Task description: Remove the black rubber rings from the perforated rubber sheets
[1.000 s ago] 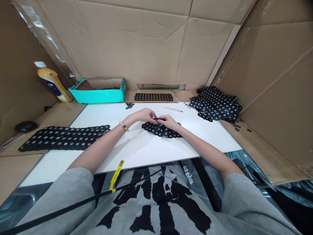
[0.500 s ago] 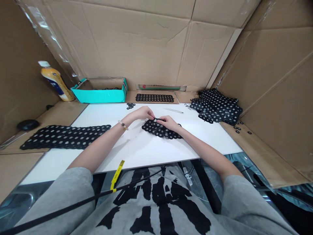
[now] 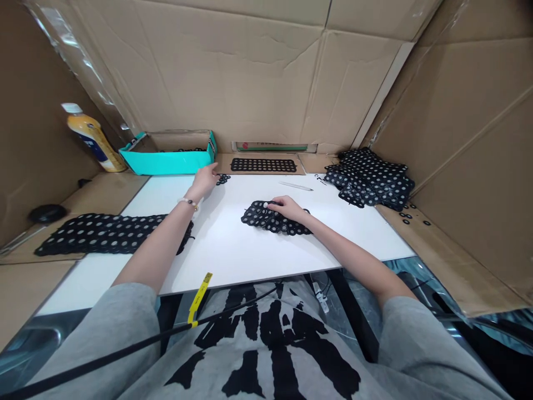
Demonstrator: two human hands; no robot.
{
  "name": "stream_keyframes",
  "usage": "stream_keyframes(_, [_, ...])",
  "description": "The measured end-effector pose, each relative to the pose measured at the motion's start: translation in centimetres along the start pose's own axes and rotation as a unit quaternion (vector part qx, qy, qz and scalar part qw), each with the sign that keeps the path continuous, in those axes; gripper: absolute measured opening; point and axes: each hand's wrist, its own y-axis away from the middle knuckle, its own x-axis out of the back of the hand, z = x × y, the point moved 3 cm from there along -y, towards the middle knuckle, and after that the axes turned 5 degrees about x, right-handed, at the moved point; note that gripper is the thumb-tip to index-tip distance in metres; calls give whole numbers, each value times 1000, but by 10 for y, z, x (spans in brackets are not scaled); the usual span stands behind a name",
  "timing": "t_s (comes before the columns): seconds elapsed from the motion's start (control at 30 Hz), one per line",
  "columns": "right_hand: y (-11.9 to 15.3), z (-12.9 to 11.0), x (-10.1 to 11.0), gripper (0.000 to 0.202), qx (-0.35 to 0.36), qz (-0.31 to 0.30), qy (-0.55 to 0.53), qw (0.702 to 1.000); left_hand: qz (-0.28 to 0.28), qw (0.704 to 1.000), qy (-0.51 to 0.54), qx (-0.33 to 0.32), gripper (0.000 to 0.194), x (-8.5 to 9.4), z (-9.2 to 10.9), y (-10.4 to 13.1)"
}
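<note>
Black mesh [image 3: 260, 215] lies bunched on the middle of the white counter [image 3: 250, 253], its top edge pinched in the narrow grip of the right hand [image 3: 288, 209]. The left hand [image 3: 205, 180] is at the far left, between the teal box [image 3: 166, 163] and the loose rings [image 3: 224, 179]; whether its grip is wide or narrow, or holds a ring, I cannot tell.

Around them, a long strip [image 3: 95, 233] lies at the left, crossed by the left forearm, which hides part of it. A bottle [image 3: 94, 139] leans beside the box. At the far side are a flat grid [image 3: 263, 165] and a pen [image 3: 295, 186]; a pile [image 3: 368, 178] of dotted mesh fills the far right corner, with a few stray rings [image 3: 406, 214] just beside it.

The box wall covers most of its dark contents. Folds and the right hand obscure some of the bunched mesh. A black cable [image 3: 125, 347] with a yellow tag [image 3: 200, 297] crosses the near left, running out of view.
</note>
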Motion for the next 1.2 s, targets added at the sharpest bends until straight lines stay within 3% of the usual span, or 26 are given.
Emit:
stream_keyframes(0.07, [1, 0, 0, 41, -3, 2, -13, 1000, -19, 1000, 1, -19, 57, 0, 13, 0])
stream_keyframes(0.13, [1, -1, -1, 40, -3, 2, -30, 1000, -97, 993, 5, -64, 44, -1, 35, 5])
stream_keyframes(0.27, [0, -1, -1, 37, 26, 5, -47, 999, -335, 923, 14, -187, 34, -10, 89, 37])
stream_keyframes(0.33, [-1, -2, -1, 37, 41, 2, -54, 998, -370, 902, 7, -220, 34, -16, 109, 55])
stream_keyframes(0.47, [-2, -2, -1, 37, 51, -7, -49, 997, -325, 916, 25, -232, 32, -31, 121, 68])
stream_keyframes(0.67, [-5, 6, -2, 41, -20, 15, -24, 999, -325, 930, 100, -138, 31, -32, 92, 44])
stream_keyframes(0.9, [-6, 5, -1, 40, -21, 25, -10, 999, -237, 963, 67, -114, 31, -29, 88, 33])
stream_keyframes(1.03, [-2, 4, 0, 39, -41, 12, -13, 999, -20, 999, -25, -13, 24, -8, 52, 18])
stream_keyframes(1.1, [0, 3, 0, 39, -45, 12, -20, 999, 3, 999, -39, 27, 25, 3, 26, 10])
stream_keyframes(1.2, [0, 2, -1, 39, -47, 13, -24, 998, -7, 998, -36, 49, 24, 9, -4, 3])
